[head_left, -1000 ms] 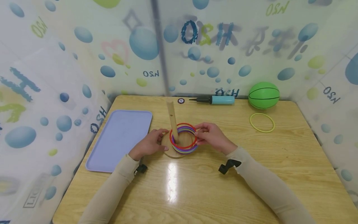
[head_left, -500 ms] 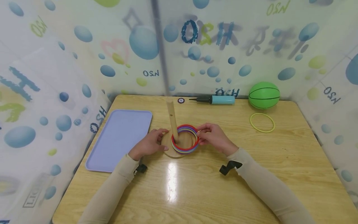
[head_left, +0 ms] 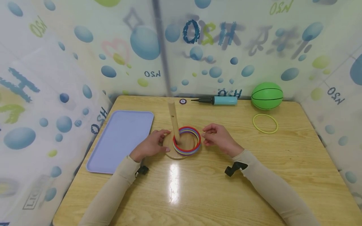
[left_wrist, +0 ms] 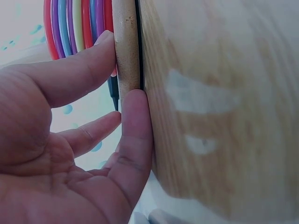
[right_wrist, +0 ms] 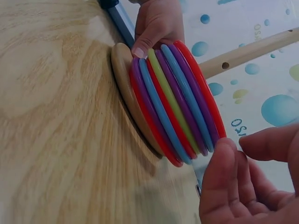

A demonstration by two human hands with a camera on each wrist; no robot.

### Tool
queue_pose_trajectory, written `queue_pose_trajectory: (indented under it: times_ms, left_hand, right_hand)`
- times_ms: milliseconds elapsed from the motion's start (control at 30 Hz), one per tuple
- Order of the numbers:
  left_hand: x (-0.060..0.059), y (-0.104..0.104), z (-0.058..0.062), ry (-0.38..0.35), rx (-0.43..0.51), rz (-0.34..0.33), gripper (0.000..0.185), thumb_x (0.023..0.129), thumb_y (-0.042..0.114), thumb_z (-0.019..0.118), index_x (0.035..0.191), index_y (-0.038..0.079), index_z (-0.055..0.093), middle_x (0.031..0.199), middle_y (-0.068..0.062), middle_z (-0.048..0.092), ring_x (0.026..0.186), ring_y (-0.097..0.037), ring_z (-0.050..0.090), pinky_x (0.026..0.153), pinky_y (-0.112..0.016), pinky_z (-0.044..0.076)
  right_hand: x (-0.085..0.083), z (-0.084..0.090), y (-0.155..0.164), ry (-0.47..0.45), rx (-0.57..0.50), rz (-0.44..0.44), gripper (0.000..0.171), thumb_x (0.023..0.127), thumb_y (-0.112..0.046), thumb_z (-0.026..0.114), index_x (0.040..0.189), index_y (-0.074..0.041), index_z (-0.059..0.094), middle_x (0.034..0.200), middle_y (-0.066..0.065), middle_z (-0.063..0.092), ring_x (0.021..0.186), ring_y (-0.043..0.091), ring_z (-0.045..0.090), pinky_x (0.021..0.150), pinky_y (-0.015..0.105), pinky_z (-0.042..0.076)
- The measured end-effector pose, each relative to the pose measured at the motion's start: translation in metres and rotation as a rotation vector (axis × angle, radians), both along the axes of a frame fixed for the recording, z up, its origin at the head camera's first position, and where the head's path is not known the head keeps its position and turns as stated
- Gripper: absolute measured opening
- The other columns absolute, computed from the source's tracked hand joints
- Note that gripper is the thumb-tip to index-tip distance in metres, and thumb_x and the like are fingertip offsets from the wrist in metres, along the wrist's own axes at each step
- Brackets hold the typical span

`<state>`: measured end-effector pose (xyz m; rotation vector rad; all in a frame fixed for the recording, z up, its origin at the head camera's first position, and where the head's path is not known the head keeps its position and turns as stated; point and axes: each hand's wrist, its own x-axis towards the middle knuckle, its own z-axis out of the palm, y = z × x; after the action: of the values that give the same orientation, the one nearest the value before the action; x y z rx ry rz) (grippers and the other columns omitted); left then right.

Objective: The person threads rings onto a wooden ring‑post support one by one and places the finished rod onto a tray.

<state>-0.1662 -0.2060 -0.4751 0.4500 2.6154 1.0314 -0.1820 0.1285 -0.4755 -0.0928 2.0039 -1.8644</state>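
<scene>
A wooden stand has a round base (head_left: 169, 142) and an upright post (head_left: 173, 119). Around the post lies a stack of thin rings (right_wrist: 161, 100) in red, purple, blue and yellow-green, with a red ring (right_wrist: 201, 86) topmost. My left hand (head_left: 151, 143) grips the base's left edge, its thumb and fingertips on the wood, as the left wrist view shows close up. Just right of the stack is my right hand (head_left: 220, 140), fingers loosely bent and nothing between them. In the right wrist view its fingertips come right at the top red ring.
A lilac tray (head_left: 121, 138) lies at left. Along the back are a small dark disc (head_left: 183, 101), a blue and black hand pump (head_left: 224, 100) and a green ball (head_left: 267, 95). One yellow ring (head_left: 253, 121) lies on the table at right. Patterned sheets stand behind and at both sides.
The red ring has come down and shifted slightly right onto the stack. My right hand has let go of it and drawn a little to the right. My left hand has stayed put.
</scene>
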Motion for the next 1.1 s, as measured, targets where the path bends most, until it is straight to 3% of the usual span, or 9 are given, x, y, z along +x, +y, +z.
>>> queue_pose_trajectory:
  times_ms: [267, 700, 1100]
  left_hand:
    - [0.0, 0.0, 0.001, -0.004, 0.005, -0.007, 0.075, 0.086, 0.02, 0.089, 0.15, 0.005, 0.053, 0.125, -0.022, 0.061, 0.114, -0.033, 0.062, 0.102, -0.05, 0.049]
    - [0.0, 0.003, 0.001, 0.021, -0.007, -0.014, 0.075, 0.085, 0.019, 0.09, 0.149, 0.003, 0.054, 0.119, -0.02, 0.062, 0.113, -0.032, 0.058, 0.099, -0.047, 0.049]
    - [0.0, 0.003, 0.001, 0.017, -0.008, -0.005, 0.074, 0.085, 0.017, 0.089, 0.149, 0.003, 0.054, 0.12, -0.021, 0.061, 0.112, -0.032, 0.059, 0.098, -0.048, 0.05]
  right_hand:
    - [-0.004, 0.001, 0.024, 0.033, 0.026, -0.012, 0.037, 0.102, -0.01, 0.067, 0.13, 0.011, 0.055, 0.106, 0.014, 0.069, 0.076, 0.012, 0.068, 0.074, 0.03, 0.061]
    - [-0.018, -0.003, 0.093, 0.134, 0.217, -0.001, 0.044, 0.108, -0.026, 0.064, 0.138, 0.004, 0.055, 0.116, 0.021, 0.067, 0.09, 0.012, 0.07, 0.082, 0.031, 0.06]
    - [-0.033, 0.0, 0.141, 0.251, 0.328, -0.077, 0.047, 0.105, -0.027, 0.068, 0.139, 0.003, 0.056, 0.108, 0.011, 0.07, 0.089, 0.006, 0.069, 0.078, 0.028, 0.061]
